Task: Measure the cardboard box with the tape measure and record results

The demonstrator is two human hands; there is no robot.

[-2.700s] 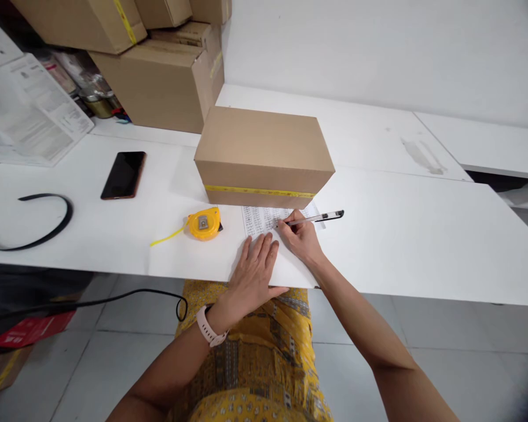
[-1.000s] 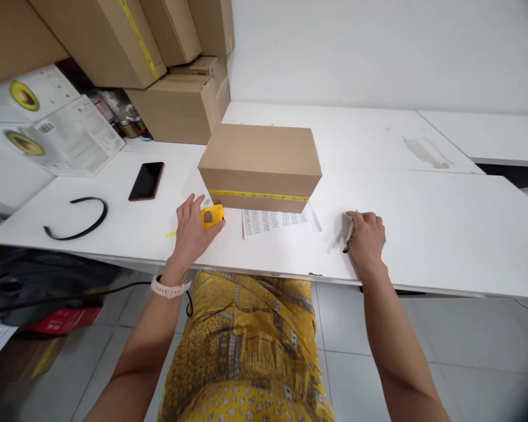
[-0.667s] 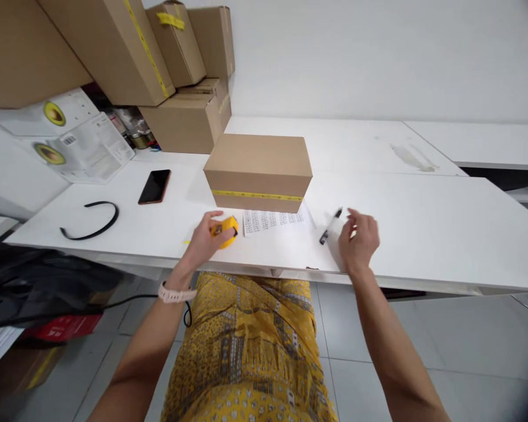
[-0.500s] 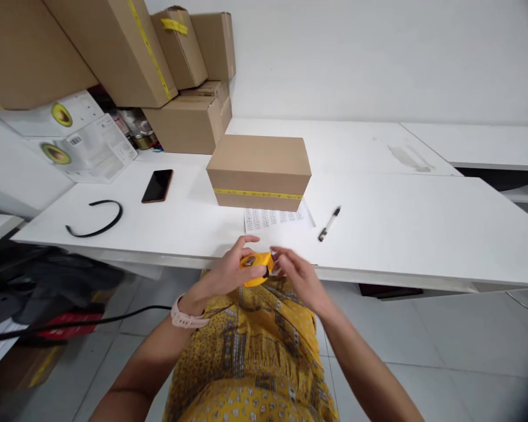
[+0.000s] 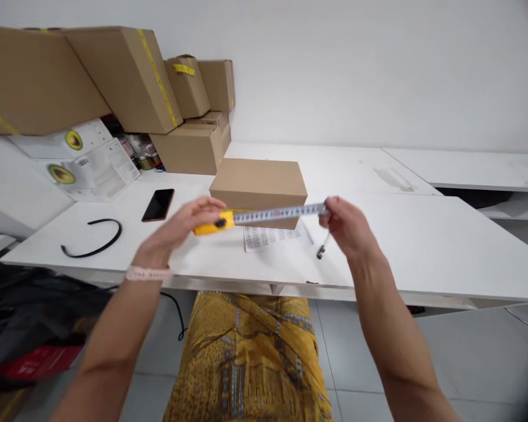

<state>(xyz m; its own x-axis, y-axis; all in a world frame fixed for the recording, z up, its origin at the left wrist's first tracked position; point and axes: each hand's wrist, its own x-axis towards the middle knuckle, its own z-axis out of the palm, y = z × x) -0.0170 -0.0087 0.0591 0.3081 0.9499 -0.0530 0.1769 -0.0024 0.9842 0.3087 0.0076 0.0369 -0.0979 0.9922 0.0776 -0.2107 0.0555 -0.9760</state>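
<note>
My left hand (image 5: 182,225) is wrapped round the yellow case of a tape measure (image 5: 215,225). Its blade (image 5: 277,214) is drawn out to the right, and the far end is pinched in my right hand (image 5: 345,223). The stretched blade passes in front of a closed cardboard box (image 5: 259,176), which has a yellow strip across its front, mostly hidden by the blade. Whether the blade touches the box I cannot tell. Under the box's front edge lies a printed sheet (image 5: 268,239). A pen (image 5: 321,252) rests beside the sheet, partly behind my right hand.
Several cardboard boxes (image 5: 187,146) are stacked at the back left of the white table (image 5: 405,252). A phone (image 5: 158,205) and a black headband (image 5: 110,243) lie on the left side. White cartons with avocado pictures (image 5: 97,170) stand behind them.
Both hands have risen from the table's front edge and moved apart. The tape blade has come out of its case between them. The view has tilted up slightly.
</note>
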